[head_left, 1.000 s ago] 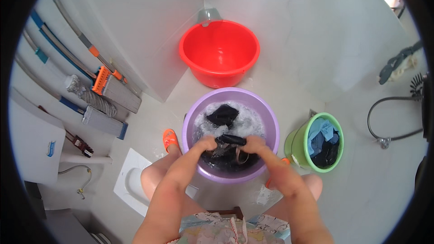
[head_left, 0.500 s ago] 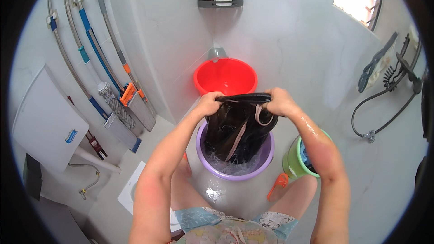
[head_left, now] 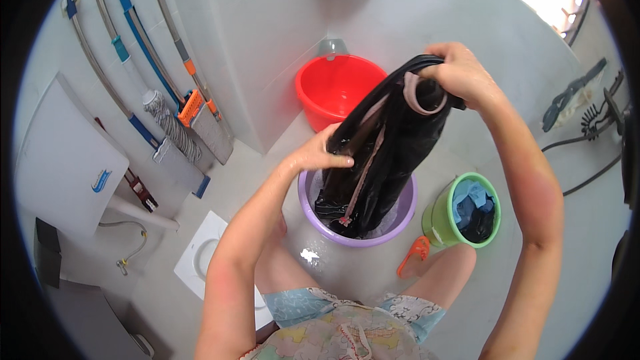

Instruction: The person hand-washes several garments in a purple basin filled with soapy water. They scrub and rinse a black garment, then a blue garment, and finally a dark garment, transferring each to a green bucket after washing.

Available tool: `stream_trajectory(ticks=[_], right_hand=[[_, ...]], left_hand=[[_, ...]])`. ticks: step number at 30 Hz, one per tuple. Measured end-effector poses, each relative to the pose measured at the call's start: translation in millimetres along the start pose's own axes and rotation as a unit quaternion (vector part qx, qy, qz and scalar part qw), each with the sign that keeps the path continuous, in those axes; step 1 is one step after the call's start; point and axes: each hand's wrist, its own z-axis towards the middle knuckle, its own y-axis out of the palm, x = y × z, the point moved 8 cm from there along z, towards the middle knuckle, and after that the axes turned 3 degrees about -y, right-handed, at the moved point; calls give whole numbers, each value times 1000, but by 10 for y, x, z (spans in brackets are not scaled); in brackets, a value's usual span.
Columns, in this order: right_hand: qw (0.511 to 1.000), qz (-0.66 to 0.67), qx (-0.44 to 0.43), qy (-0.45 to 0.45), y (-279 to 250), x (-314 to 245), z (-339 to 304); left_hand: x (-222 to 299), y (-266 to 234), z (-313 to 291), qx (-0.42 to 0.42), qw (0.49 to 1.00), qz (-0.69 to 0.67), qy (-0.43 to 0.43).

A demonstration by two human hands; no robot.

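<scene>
A wet, shiny black garment with pale pink trim (head_left: 400, 153) hangs slantwise from my hands, its lower end inside a purple basin (head_left: 350, 240) with sudsy water. My right hand (head_left: 460, 73) is closed on its raised upper edge, beside a pink loop. Lower on the garment's left edge is my left hand (head_left: 320, 153), thumb across the front and fingers hidden behind the cloth. What kind of garment it is cannot be made out. Just behind the purple basin stands a red basin (head_left: 320, 110).
A green bucket (head_left: 437, 223) with blue and dark cloth stands on the right, near an orange slipper (head_left: 417, 253). Mops (head_left: 177, 120) hang along the left wall. A white squat toilet (head_left: 200, 243) lies at floor level; a shower hose (head_left: 580, 190) hangs at right.
My right hand has risen to the right with the garment's upper edge, tilting it. My left hand has moved down to its left side. The view has shifted, showing more of the green bucket.
</scene>
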Motion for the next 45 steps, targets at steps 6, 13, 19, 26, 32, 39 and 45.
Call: stream_trajectory(ticks=[6, 13, 19, 26, 32, 39, 45], right_hand=[[986, 156, 31, -56, -187, 60, 11], [980, 196, 20, -20, -65, 994, 48], [977, 177, -78, 84, 1406, 2385, -163], [914, -276, -289, 70, 3376, 3236, -746], [875, -247, -385, 159, 3967, 3548, -720], [811, -275, -488, 167, 4595, 4092, -756], [852, -274, -439, 78, 5283, 4601, -868]], left_hand=[[-1418, 435, -418, 117, 968, 168, -145], [-1938, 610, -259, 252, 857, -306, -329], [-1232, 192, 58, 197, 799, -521, -224], [-1383, -225, 224, 230, 905, 124, -335], [-2189, 1107, 43, -159, 756, 479, -416], [-3176, 1550, -83, -276, 705, 474, -449], [-3821, 1813, -113, -275, 778, 372, -424]])
